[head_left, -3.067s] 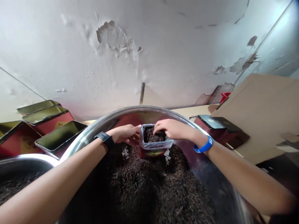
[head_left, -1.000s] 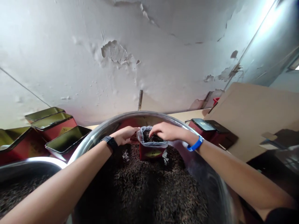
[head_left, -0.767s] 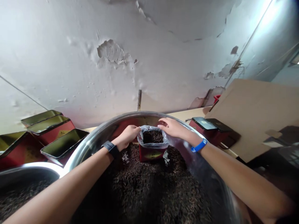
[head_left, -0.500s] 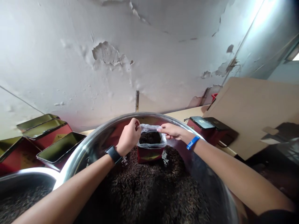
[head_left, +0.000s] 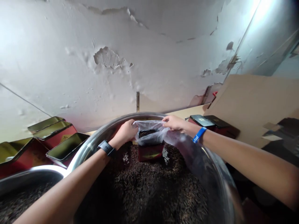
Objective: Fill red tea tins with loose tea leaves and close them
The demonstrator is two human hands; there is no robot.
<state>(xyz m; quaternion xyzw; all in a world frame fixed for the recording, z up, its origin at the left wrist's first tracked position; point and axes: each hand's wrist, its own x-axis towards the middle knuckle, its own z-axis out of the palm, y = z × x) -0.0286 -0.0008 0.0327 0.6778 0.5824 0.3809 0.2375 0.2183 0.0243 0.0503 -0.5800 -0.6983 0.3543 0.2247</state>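
Observation:
My left hand (head_left: 126, 132) pinches the left edge of a clear plastic bag (head_left: 149, 125). My right hand (head_left: 174, 122) grips the bag's right edge, its fingers closed on the film. The bag's mouth is spread above a red tin (head_left: 150, 152) that it lines, and dark loose leaves, probably tea, show inside. The tin stands upright in a large round steel basin (head_left: 130, 115), on a heap of the same dark leaves (head_left: 158, 186).
Open red tins (head_left: 67, 145) with gold insides stand at the left, behind a second steel basin (head_left: 46, 170) of dark leaves. Two dark-topped red tins (head_left: 202, 121) sit at the right beside a large cardboard sheet (head_left: 252, 102). A peeling wall (head_left: 149, 62) rises behind.
Both hands have risen slightly and moved apart, pulling the bag's edges up and wider above the tin. The view has shifted a little.

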